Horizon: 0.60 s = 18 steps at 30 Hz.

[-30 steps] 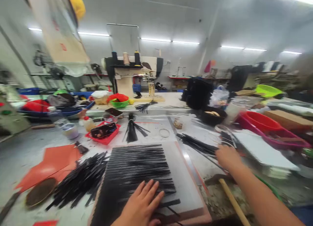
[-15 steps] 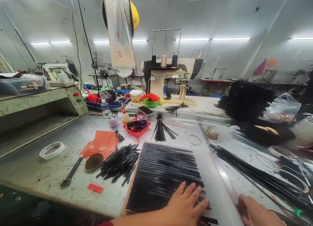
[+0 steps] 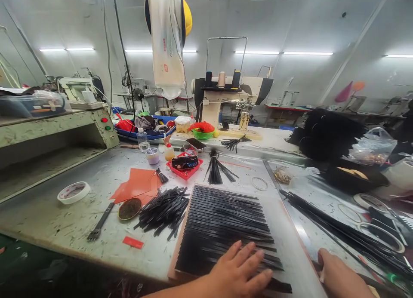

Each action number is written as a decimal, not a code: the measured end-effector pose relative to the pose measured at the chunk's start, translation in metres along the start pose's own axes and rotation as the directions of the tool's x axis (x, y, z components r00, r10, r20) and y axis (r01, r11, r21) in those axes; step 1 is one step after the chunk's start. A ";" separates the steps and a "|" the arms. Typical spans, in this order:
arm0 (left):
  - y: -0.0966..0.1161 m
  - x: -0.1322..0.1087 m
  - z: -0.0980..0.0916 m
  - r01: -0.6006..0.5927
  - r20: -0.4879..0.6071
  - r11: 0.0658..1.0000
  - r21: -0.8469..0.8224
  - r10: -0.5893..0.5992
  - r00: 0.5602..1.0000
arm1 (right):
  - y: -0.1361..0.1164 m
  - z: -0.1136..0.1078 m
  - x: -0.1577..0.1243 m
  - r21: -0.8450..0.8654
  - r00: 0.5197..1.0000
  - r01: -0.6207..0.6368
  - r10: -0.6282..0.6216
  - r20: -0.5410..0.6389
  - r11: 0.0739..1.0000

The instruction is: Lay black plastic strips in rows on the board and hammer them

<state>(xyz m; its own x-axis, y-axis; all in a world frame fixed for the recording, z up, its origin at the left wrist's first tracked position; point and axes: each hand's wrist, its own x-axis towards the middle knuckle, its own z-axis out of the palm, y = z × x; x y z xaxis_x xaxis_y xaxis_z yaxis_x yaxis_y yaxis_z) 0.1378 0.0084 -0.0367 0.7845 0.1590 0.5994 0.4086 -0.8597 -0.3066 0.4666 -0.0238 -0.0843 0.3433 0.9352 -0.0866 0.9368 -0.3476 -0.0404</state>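
My left hand (image 3: 240, 270) lies flat with its fingers spread on the lower right part of a panel of parallel black strips (image 3: 222, 220), which rests on a pale board. To its right, at the board's right edge by a metal ruler (image 3: 300, 229), my right hand (image 3: 342, 274) has its fingers curled; what they hold, if anything, is hidden. A loose pile of short black strips (image 3: 163, 210) is left of the panel. Long black strips (image 3: 335, 225) lie at the right, beyond the ruler.
A tape roll (image 3: 73, 192), orange sheets (image 3: 137, 184), a round dish (image 3: 129, 209) and a black tool (image 3: 100, 222) lie left. Behind the panel are a red basket holding a phone (image 3: 185, 162), a tied strip bundle (image 3: 214, 169) and a sewing machine (image 3: 232, 91). Scissors (image 3: 383, 238) lie right.
The view has shifted slightly, so the table things appear a little further right. My left hand remains spread on the strips; my right hand remains curled near the ruler's lower end.
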 end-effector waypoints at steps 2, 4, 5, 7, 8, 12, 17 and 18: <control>-0.012 -0.015 -0.018 0.013 0.022 1.000 -0.008 -0.013 1.000 | -0.002 -0.005 0.003 0.030 0.998 -0.020 0.018 0.060 0.999; -0.023 -0.031 -0.036 0.055 0.058 0.998 -0.007 -0.055 0.997 | -0.005 -0.011 0.005 0.053 0.992 -0.035 0.028 0.125 0.998; -0.028 -0.040 -0.044 0.086 0.066 0.996 0.002 -0.086 0.994 | -0.006 -0.014 0.005 0.057 0.989 -0.043 0.035 0.140 0.997; -0.034 -0.059 -0.058 0.145 0.056 0.989 0.032 -0.147 0.988 | -0.010 -0.019 0.005 0.061 0.988 -0.058 0.048 0.144 0.997; -0.036 -0.069 -0.063 0.176 0.049 0.983 0.050 -0.179 0.983 | -0.012 -0.021 0.004 0.068 0.989 -0.060 0.050 0.137 0.996; -0.038 -0.100 -0.079 0.270 0.083 0.957 0.105 -0.279 0.957 | -0.020 -0.025 0.000 0.094 0.992 -0.071 0.061 0.109 0.993; -0.036 -0.114 -0.078 0.330 0.054 0.940 0.085 -0.335 0.941 | -0.022 -0.022 -0.001 0.062 0.993 -0.063 0.056 0.103 0.996; -0.036 -0.115 -0.075 0.320 0.041 0.944 0.075 -0.324 0.945 | -0.018 -0.020 -0.001 0.056 0.994 -0.048 0.042 0.097 0.997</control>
<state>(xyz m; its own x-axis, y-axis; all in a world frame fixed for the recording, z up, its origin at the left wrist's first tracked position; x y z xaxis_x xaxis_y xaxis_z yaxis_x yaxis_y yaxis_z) -0.0022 -0.0157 -0.0392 0.6284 0.4483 0.6357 0.6719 -0.7247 -0.1532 0.4505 -0.0167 -0.0635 0.3742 0.9089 -0.1842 0.9140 -0.3950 -0.0924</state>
